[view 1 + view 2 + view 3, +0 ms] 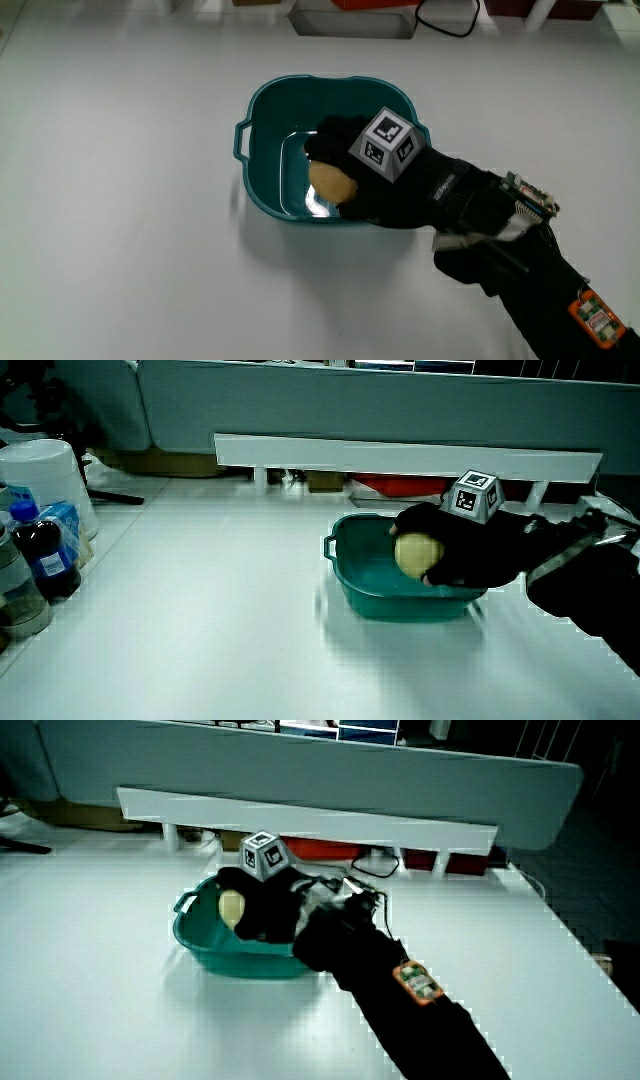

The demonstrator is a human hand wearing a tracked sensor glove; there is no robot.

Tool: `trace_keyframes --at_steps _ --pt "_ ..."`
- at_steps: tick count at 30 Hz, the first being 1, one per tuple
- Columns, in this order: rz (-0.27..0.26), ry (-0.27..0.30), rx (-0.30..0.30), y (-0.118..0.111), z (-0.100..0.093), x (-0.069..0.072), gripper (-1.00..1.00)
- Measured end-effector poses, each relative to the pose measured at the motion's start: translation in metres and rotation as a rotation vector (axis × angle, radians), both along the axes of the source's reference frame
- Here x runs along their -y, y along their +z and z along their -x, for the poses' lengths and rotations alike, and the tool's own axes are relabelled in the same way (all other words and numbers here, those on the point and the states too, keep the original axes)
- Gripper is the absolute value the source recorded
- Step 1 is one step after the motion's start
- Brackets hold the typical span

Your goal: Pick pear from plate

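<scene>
Taking the teal basin (pixel 262 150) as the landmark, the forearm (pixel 540 280) lies nearest the person, reaching over the basin's near rim across the white counter (pixel 120 230). It comes in low and slanted, likely so the hands can dip below the rim rather than drop from above.

At the forearm's end the gloved hand (pixel 385 185) sits inside the basin, its fingers (pixel 328 140) curled round the pear (pixel 332 183) and pinching it from above and from the sides. The patterned cube (pixel 387 144) rides on the back of the glove, above the basin. In a side view the pear (pixel 416 553) looks level with the basin's rim, so it appears raised off the bottom, though contact with the floor cannot be ruled out. The vessel is a deep basin with a small handle (pixel 241 139), not a flat plate, which would explain the downward curl of the fingers.

Farther off than the basin stands the low partition (pixel 400 455).

Counted: one pear, one basin, one gloved hand, one cube. At the counter's edge in a side view stand one dark bottle (pixel 42 555) and one white tub (pixel 45 480).
</scene>
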State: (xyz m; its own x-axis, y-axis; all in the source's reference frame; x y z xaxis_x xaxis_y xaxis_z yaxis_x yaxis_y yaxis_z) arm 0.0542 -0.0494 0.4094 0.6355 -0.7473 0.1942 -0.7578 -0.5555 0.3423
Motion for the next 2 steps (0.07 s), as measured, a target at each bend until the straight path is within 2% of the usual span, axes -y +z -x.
trace_keyframes --at_steps 2 --pt "-0.014 -0.012 0.011 -0.0063 0.0012 -0.0059 1.00"
